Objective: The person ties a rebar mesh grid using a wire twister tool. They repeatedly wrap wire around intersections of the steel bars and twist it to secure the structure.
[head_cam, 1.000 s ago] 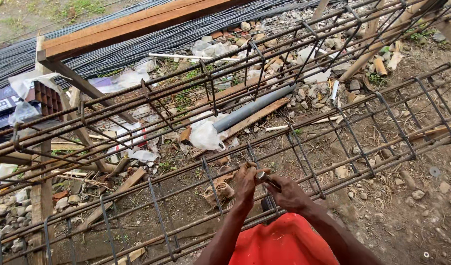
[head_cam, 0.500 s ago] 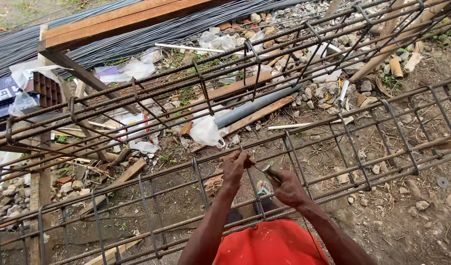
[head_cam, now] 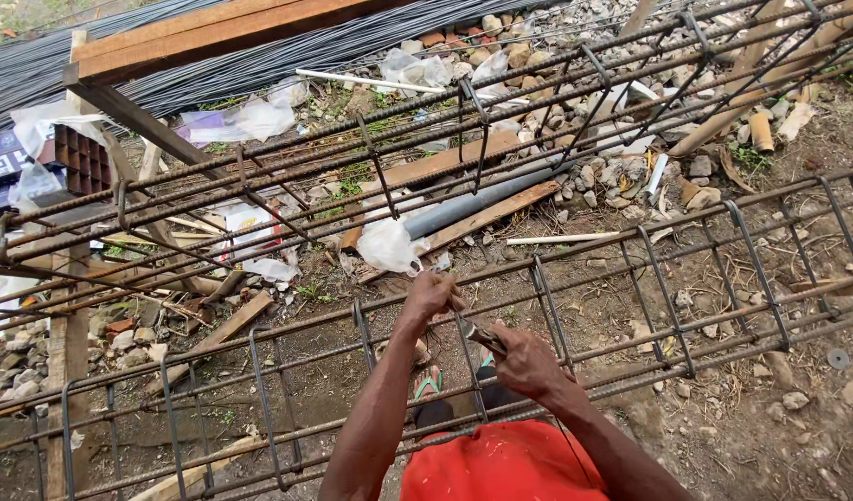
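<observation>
Ground: bare packed dirt (head_cam: pixel 769 436) strewn with stones, scraps of timber and plastic; outdoor work yard.
Work piece: long rusty steel rebar cage (head_cam: pixel 630 306) of lengthwise bars ringed by square stirrups, lying on its side across the view at about waist level.
Spot in hand: junction of a stirrup and the upper near bar (head_cam: pixel 500 269), just left of centre.
Left hand (head_cam: pixel 430 294): closed in a fist on the bar at that junction; whether it pinches tie wire I cannot tell.
Right hand (head_cam: pixel 528 364): wrapped round the handles of small metal pincers (head_cam: pixel 487 336), whose nose points up-left toward the junction, just beside the left hand.
Step, by my reading: binding stirrup to bar, wire being seated or twisted at this one crossing.
Next move calls for: steadying the bar with the left, keeping the pincer nose tight on the junction, a controlled turn of the wrist.
Person: red shorts (head_cam: pixel 505 464); sandalled foot visible through the cage below.
Behind: second rusty rebar cage (head_cam: pixel 287 176), tilted; grey plastic pipe (head_cam: pixel 482 199) on the ground; white plastic bag (head_cam: pixel 386 246) beside it.
Far edge: brown timber beam (head_cam: pixel 213 32) over a bundle of dark straight steel rods (head_cam: pixel 259 70).
</observation>
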